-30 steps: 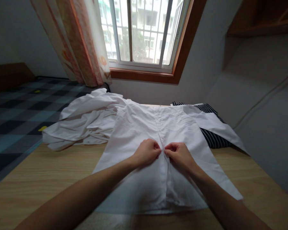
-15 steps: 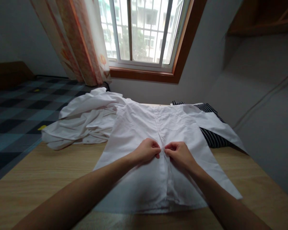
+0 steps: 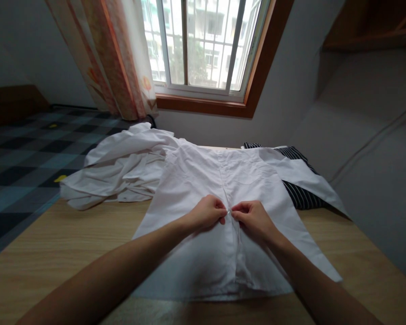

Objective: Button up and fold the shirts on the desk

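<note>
Head view: a white shirt (image 3: 196, 180) lies flat on the table (image 3: 54, 253), collar end toward the window (image 3: 203, 45). The left hand (image 3: 208, 212) and right hand (image 3: 253, 219) meet at its centre front, the fingers of each pinched closed on the opening edges; the detail between the fingertips is too small to make out. A crumpled white garment (image 3: 111, 174) lies to the left. A striped garment (image 3: 299, 196) is partly hidden under the shirt's sleeve.
</note>
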The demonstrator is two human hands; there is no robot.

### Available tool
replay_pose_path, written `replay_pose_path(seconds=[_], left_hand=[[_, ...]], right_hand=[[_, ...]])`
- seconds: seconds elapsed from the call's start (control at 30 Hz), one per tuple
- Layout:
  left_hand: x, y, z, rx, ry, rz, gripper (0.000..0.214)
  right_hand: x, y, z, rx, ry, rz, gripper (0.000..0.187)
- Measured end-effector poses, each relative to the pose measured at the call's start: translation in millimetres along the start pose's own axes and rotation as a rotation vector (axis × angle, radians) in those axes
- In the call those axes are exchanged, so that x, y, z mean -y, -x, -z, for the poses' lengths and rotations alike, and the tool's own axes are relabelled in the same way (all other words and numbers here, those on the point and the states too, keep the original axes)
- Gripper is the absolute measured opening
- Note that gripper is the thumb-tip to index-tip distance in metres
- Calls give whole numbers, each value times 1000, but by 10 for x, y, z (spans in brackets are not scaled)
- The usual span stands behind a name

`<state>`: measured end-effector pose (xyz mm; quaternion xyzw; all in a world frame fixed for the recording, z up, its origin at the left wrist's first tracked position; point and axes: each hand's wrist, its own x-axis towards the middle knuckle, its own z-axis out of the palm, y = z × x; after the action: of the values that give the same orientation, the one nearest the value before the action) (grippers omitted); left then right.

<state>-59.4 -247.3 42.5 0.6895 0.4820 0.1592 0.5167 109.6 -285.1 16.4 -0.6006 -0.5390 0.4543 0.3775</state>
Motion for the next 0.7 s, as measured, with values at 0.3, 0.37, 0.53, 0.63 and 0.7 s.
replay_pose_path(seconds=[0.3,0.37,0.53,0.63,0.7], left_hand=[[-4,0,15,2,-53,-2,18],[15,-14,10,4,-58,-10,18],[63,-50,5,5,-64,-38,19],[77,-61,4,11,-57,-46,19],[80,-64,0,4,-47,-42,18]], right_hand=[[-41,-24,4,39,-141,-34,17],[-40,-31,-4,51,-218,-70,16],[6,-41,-13,85,-376,-184,22],[9,-44,-37,55,-353,-177,19],[-12,-47,-63,25,-309,-155,17]])
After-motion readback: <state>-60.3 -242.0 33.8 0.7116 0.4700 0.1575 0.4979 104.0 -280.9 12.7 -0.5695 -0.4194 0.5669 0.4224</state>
